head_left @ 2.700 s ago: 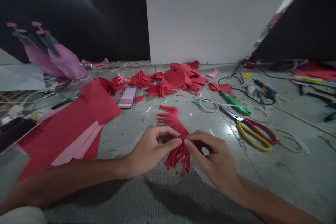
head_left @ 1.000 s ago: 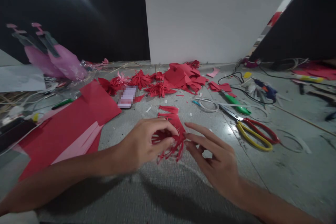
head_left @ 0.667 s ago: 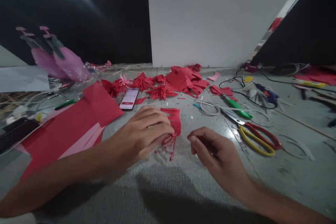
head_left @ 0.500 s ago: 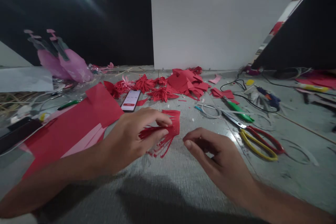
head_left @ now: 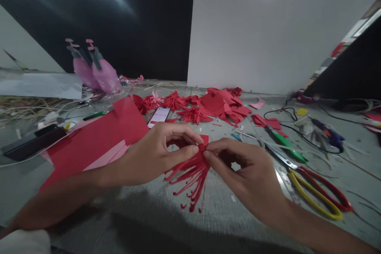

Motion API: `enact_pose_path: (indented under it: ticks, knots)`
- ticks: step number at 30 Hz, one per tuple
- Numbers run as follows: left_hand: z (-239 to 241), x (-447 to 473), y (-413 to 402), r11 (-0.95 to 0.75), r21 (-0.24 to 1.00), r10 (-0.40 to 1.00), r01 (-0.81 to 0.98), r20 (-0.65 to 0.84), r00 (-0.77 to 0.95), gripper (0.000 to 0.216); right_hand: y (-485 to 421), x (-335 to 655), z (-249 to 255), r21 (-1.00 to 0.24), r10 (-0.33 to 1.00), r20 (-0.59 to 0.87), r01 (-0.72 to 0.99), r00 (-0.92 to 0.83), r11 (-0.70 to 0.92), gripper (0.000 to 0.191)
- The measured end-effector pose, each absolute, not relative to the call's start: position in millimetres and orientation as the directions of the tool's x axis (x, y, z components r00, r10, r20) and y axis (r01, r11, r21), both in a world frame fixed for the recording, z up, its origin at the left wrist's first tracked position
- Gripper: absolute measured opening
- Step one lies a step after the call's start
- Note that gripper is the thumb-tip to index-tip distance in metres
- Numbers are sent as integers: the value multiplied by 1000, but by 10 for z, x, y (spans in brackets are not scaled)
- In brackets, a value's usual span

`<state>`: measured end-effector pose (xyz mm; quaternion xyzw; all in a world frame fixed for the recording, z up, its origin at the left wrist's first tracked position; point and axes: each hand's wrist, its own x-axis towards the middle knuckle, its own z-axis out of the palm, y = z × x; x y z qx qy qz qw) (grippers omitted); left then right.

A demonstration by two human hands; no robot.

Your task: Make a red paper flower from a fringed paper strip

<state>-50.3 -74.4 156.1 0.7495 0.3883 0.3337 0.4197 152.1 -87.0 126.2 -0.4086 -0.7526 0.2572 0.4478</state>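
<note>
A red fringed paper strip (head_left: 190,174) is pinched between both hands, its thin curled-tip strands fanning down toward me. My left hand (head_left: 163,149) grips the strip's uncut upper band between thumb and fingertips. From the other side, my right hand (head_left: 247,166) pinches the right edge of that same band, its fingertips almost meeting the left ones. Fingers cover part of the band. Just behind the hands lie red fringed paper flowers (head_left: 195,115) and a phone (head_left: 160,116) with a lit screen.
Large red paper sheets (head_left: 98,137) spread out on the left, with pink paper over them. Scissors (head_left: 315,190) with red and yellow handles and a green cutter (head_left: 287,147) lie to the right, near a blue glue gun (head_left: 329,133). Pink spray bottles (head_left: 104,73) stand at the back left.
My right hand has moved in and now pinches the strip, which it stood apart from before. The fringe hangs lower and more spread out. The view has shifted left.
</note>
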Motion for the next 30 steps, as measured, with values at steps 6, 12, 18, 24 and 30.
enact_pose_path:
  ticks: [6, 12, 18, 24, 30]
  knots:
    - [1521, -482, -718, -257, 919, 870, 299, 85, 486, 15, -862, 1549, 1238, -735, 840, 474, 407, -264, 542, 9]
    - [1482, -458, -675, -219, 945, 857, 243, 67, 511, 14, -844, 1533, 1223, -665, 805, 544, 465, -234, 585, 7]
    - [1468, -475, -653, -222, 946, 839, 238, 61, 540, 8, -849, 1520, 1227, -644, 795, 553, 478, -251, 598, 7]
    - [1470, -475, -687, -198, 956, 838, 215, 52, 543, 6, -825, 1546, 1215, -613, 756, 593, 454, -277, 647, 2]
    - [1453, -465, -674, -214, 955, 840, 206, 72, 538, 7, -842, 1539, 1209, -567, 730, 630, 485, -266, 666, 4]
